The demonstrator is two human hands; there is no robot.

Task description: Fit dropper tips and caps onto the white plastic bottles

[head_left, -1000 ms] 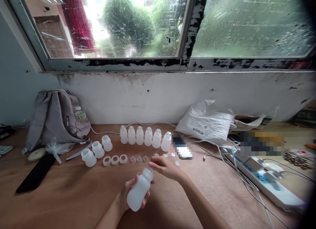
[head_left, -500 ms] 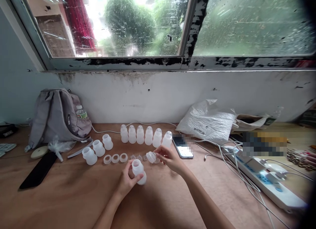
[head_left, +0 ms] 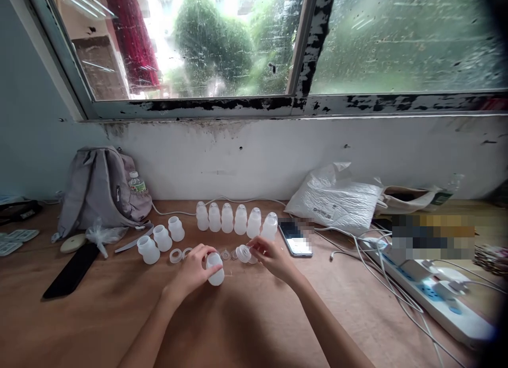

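My left hand (head_left: pixel 193 268) is closed round a small frosted baby bottle (head_left: pixel 215 277), thumb across its front and fingers near its open neck. The bottle is just above or on the table; I cannot tell which. In the fingertips of my right hand (head_left: pixel 270 257) is a translucent ribbed ring (head_left: pixel 242 253), with its far side partly hidden. Between the hands lie small clear nipples (head_left: pixel 225 254). White rings (head_left: pixel 175 256) lie left of them, partly covered by my left hand. Three open bottles (head_left: pixel 162 238) stand at the left. Several capped bottles (head_left: pixel 227 218) form a row behind.
A phone (head_left: pixel 296 238) lies right of the capped bottles, near a silver plastic mailer (head_left: pixel 333 204). White cables and a power strip (head_left: pixel 448 304) fill the right side. At the left are a grey backpack (head_left: pixel 99 193) and a black flat case (head_left: pixel 71 272).
My left hand has moved left and slightly away from me with the bottle, now covering some white rings. My right hand stays nearly in place with the ribbed ring. The view has shifted slightly.
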